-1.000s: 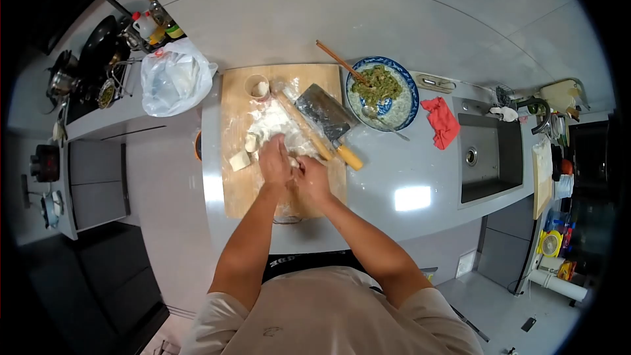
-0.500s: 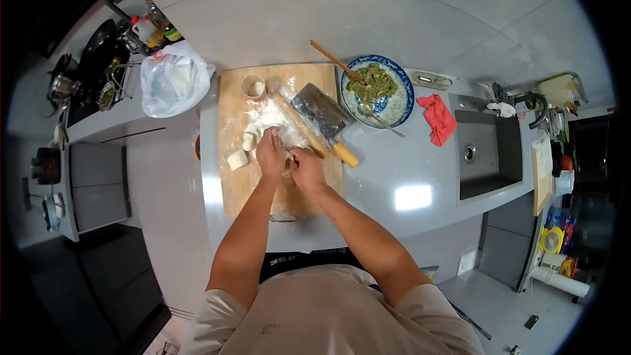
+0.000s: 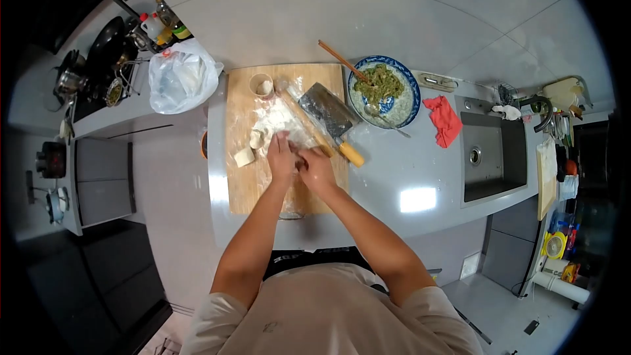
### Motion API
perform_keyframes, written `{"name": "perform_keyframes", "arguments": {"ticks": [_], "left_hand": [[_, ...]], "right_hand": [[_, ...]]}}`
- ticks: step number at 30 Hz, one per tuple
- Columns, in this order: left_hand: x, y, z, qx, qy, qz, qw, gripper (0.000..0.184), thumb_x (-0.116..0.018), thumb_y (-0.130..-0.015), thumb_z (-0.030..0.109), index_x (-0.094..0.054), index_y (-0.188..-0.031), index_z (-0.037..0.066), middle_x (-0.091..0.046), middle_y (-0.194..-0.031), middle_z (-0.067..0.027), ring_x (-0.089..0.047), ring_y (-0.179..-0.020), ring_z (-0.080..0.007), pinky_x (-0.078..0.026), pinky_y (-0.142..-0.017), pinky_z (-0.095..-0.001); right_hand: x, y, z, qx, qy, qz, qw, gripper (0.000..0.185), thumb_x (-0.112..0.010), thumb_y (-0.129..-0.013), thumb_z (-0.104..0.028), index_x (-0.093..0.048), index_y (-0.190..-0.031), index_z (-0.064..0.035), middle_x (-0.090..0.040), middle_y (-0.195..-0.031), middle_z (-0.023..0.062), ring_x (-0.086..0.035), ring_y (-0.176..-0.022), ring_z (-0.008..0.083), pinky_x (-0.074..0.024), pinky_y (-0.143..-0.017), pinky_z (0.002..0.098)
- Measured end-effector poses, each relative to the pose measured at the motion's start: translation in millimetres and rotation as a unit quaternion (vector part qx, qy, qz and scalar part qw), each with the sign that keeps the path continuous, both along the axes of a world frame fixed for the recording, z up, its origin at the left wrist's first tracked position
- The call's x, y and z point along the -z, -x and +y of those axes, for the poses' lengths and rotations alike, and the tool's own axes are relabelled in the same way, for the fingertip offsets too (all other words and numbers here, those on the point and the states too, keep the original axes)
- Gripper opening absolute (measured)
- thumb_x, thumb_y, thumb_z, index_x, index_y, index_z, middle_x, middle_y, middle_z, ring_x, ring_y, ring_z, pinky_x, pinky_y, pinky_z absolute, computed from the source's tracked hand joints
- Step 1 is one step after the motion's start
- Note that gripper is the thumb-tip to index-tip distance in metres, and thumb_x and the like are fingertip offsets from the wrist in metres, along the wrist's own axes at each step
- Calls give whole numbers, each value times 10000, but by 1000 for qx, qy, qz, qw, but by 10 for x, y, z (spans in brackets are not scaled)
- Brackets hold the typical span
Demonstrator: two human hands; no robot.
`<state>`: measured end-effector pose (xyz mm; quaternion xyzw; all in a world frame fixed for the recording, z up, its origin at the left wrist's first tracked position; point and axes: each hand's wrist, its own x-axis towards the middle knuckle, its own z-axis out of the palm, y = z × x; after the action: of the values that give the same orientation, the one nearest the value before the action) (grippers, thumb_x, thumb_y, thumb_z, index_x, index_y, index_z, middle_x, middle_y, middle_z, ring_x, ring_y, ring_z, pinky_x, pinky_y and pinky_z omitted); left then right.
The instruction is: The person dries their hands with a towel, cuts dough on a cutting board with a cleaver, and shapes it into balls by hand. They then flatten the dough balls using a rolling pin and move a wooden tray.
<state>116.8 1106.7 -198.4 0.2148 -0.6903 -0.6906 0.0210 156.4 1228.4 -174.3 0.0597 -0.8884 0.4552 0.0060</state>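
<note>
My left hand (image 3: 281,159) is low over the wooden board (image 3: 244,190), its fingers pressed together and pointing forward. Close beside it, my right hand (image 3: 316,168) is closed with the fingers curled inward. Whatever lies between the two hands is hidden by them. Just ahead is a patch of white flour (image 3: 276,117). Left of my left hand lie a pale block of dough (image 3: 244,157) and a smaller dough piece (image 3: 256,137). A wooden rolling pin (image 3: 306,121) slants ahead of my right hand, next to a cleaver (image 3: 327,108) with a wooden handle.
A small cup (image 3: 261,85) stands at the board's far side. Right of the board are a blue-rimmed bowl (image 3: 415,89) of green filling with chopsticks and a spoon, a red cloth (image 3: 442,121) and a sink (image 3: 493,181). A white plastic bag (image 3: 183,79) sits on the left.
The view has shifted slightly, so everything appears a little further right. My hands stay together over the board, and the left fingers look straighter than before.
</note>
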Motion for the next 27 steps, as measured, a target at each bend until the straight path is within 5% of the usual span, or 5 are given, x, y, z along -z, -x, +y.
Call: {"name": "perform_keyframes", "arguments": {"ticks": [7, 12, 16, 23, 27], "left_hand": [[138, -10, -86, 69, 470, 176, 862, 304, -483, -1135, 256, -716, -1128, 61, -678, -804, -140, -651, -785, -360, -508, -773, -498], [-20, 21, -108, 15, -121, -28, 992, 392, -441, -1178, 351, -688, -1165, 46, -606, -775, -71, -598, -729, -188, -500, -742, -343], [80, -156, -159, 120, 353, 191, 908, 369, -461, -1164, 335, -697, -1157, 51, -676, -818, -142, -642, -749, -327, -518, -754, -427], [-62, 118, -74, -2, -68, -15, 998, 319, -485, -1155, 281, -706, -1148, 51, -688, -869, -163, -642, -734, -340, -520, -754, -450], [74, -130, -160, 129, 301, 197, 924, 349, -493, -1161, 316, -701, -1152, 36, -640, -826, -142, -618, -708, -264, -522, -738, -401]], "right_hand": [[106, -27, -103, 67, -33, -114, 991, 263, -743, -850, -48, -715, -1109, -18, -705, -1004, 210, -694, -862, 403, -568, -757, 443], [-16, -78, -1, -24, 13, 9, 1000, 293, -722, -847, -29, -724, -1139, -51, -703, -1049, 197, -695, -938, 409, -571, -777, 472], [-55, -197, -62, 35, 76, -67, 994, 306, -741, -828, -23, -725, -1132, -44, -708, -1088, 204, -700, -916, 392, -575, -749, 447], [-125, 16, -96, 4, 5, -14, 1000, 352, -737, -825, -41, -691, -1174, -48, -671, -1131, 239, -672, -959, 469, -573, -836, 482], [-36, -221, -64, 49, 115, -81, 989, 341, -738, -812, 46, -695, -1142, -23, -657, -1040, 187, -693, -839, 329, -574, -746, 401]]}}
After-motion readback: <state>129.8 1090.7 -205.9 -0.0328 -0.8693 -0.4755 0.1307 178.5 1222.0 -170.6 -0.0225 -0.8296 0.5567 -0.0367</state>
